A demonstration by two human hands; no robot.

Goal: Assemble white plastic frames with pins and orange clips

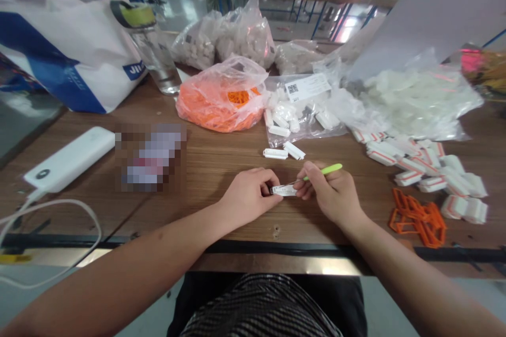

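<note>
My left hand (pixel 253 192) pinches one end of a small white plastic strip (pixel 285 190) with rows of tiny marks or holes. A thin tool with a yellow-green handle (pixel 331 169) is gripped in my right hand (pixel 332 189), and its fine metal tip reaches over the strip. Fingers of my right hand also come close to the strip's right end; whether they touch it I cannot tell. Just beyond, two similar white pieces lie on the table, a flat one (pixel 275 154) and a tilted one (pixel 294 150).
White pieces with orange edges (pixel 419 163) are heaped right, above orange frames (pixel 419 218). Behind are a bag of orange parts (pixel 221 97), a bag of white parts (pixel 282 110) and more bags. A bottle (pixel 154 58), a power bank (pixel 71 160) and a blurred-out item (pixel 154 158) stand left.
</note>
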